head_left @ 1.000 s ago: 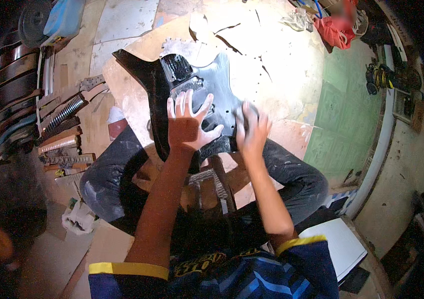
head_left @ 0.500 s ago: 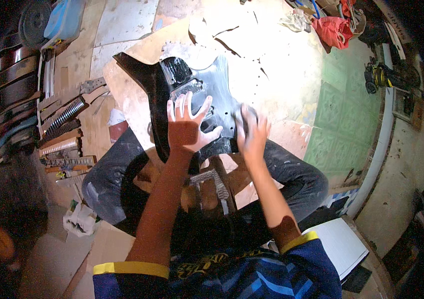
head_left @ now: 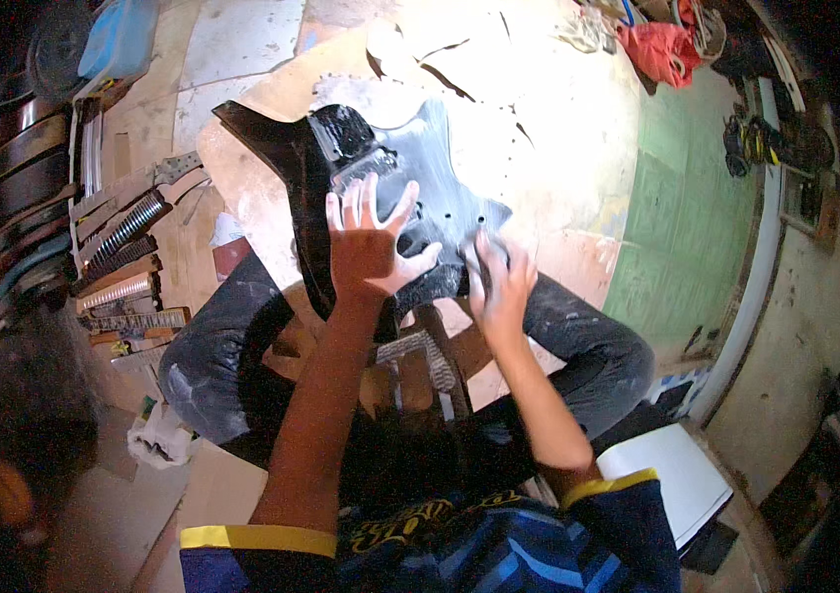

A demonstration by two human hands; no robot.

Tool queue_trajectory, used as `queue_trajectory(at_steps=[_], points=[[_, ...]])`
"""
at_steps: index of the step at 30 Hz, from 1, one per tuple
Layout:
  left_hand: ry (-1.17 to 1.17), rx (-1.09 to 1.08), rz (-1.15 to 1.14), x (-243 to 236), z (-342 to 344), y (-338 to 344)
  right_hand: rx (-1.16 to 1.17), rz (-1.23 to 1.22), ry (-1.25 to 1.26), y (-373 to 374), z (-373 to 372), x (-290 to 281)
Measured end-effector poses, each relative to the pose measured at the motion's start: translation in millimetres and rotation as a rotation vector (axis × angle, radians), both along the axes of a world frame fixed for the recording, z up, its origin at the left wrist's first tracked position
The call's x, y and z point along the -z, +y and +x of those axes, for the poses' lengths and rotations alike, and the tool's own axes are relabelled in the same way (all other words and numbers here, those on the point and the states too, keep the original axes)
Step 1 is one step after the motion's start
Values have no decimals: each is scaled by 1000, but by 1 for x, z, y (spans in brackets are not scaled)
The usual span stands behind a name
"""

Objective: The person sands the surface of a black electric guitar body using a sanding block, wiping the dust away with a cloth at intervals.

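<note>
A glossy black electric guitar body (head_left: 430,148) lies tilted in front of me, with whitish smears and dust across its face. Several small holes and cut-out cavities show in it. My left hand (head_left: 371,247) rests flat on the face with fingers spread, holding it steady by touch. At the right-hand edge of the body, my right hand (head_left: 504,287) is curled round a small dark piece (head_left: 470,259) that looks like sandpaper, pressed to the surface. Motion blurs those fingers and they hide most of the piece. Pale dust coats the fingertips.
A wooden frame (head_left: 410,361) stands between my bent legs, under the body. Guitar necks (head_left: 133,227) lie at the left beside stacked dark curved pieces (head_left: 25,183). A red bag (head_left: 662,54) sits far right, near green tiles (head_left: 677,237). White sheets (head_left: 672,484) lie lower right.
My right hand has shifted slightly down along the edge of the body, uncovering a hole and the pointed corner there. The left hand stays spread in place.
</note>
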State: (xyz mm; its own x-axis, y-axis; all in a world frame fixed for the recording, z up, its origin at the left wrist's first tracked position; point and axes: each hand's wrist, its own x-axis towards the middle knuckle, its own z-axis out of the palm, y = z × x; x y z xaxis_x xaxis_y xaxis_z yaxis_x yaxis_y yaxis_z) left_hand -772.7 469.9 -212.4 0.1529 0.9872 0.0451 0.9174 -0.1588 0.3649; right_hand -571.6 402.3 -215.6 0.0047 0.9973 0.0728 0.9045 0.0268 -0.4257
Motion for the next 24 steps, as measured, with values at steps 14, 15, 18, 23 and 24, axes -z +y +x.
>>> queue_trajectory(at_steps=[14,15,18,23,24], points=[[-59,-18,16,12,-2,-7,88,-121,19,65,-27,-2],[-58,-21,14,13,-3,-9,85,-122,20,58,-25,0],[-16,-19,42,9,-5,-4,-20,-20,48,7,-9,4],[-22,-26,29,8,2,-4,0,-12,48,33,-13,-3],[-32,-34,55,10,2,-3,53,-51,37,52,-16,-1]])
